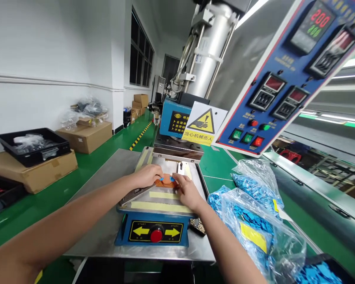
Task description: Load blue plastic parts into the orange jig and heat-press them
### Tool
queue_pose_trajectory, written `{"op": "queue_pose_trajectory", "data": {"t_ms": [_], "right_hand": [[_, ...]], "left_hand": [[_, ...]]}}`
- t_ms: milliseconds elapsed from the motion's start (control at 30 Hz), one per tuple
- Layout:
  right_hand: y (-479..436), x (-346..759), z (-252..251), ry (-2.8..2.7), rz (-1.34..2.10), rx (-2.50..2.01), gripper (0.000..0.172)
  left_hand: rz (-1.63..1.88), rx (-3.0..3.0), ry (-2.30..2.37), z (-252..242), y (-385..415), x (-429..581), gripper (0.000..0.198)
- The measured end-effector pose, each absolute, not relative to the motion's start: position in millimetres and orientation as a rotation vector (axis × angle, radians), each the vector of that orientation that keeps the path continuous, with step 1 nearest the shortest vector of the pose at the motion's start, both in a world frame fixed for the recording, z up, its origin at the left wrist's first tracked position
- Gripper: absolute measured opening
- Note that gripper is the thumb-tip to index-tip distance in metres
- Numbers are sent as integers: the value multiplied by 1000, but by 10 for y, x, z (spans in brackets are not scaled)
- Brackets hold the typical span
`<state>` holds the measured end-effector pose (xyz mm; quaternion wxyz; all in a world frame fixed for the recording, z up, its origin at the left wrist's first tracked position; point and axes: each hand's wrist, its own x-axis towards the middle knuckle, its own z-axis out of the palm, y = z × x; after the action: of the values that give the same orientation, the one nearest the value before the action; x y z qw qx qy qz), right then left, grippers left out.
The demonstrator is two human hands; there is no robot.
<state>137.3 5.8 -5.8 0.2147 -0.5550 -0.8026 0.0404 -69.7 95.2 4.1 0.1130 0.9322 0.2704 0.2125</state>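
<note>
Left hand (146, 175) – fingers curled onto orange pad (166, 183) on press plate (165, 195). Blue piece (172, 179) atop pad, half hidden. Right hand (187, 191) pinches it; grip detail unclear. Right of plate: bags of blue pieces (254, 213), cut off.

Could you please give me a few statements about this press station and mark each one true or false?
1. Both hands, left hand and right hand, rest on the orange piece on the press bed. True.
2. The button between the START arrows is green. False: it is red.
3. Bags of blue parts lie right of the press. True.
4. The warning sign is round and red. False: a yellow triangle.
</note>
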Motion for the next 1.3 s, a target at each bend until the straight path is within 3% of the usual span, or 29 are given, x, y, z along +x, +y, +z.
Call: {"op": "queue_pose_trajectory", "data": {"t_ms": [200, 467, 600, 833, 1000, 1133, 1300], "right_hand": [[-21, 1514, -96, -2034, 421, -1401, 72], [-364, 1804, -70, -1741, 311, -1573, 45], [-551, 1996, -189, -1715, 248, -1621, 42], [-832, 2338, -457, -1635, 273, -1753, 34], [-921, 2323, -670, -1844, 393, -1912, 29], [-891, 2196, -695, -2075, 238, -1917, 21], [-745, 2137, -723, -2346, 97, -1930, 16]], "left_hand": [[539, 2708, 956, 156, 793, -723, 25], [551, 2932, 928, 70, 452, -516, 40], [413, 2936, 1043, -70, 366, -284, 52], [392, 2943, 1104, -73, 352, -228, 49], [450, 2905, 1106, -34, 371, -232, 46], [568, 2838, 1090, -24, 416, -218, 36], [620, 2799, 1100, -49, 426, -218, 42]]}}
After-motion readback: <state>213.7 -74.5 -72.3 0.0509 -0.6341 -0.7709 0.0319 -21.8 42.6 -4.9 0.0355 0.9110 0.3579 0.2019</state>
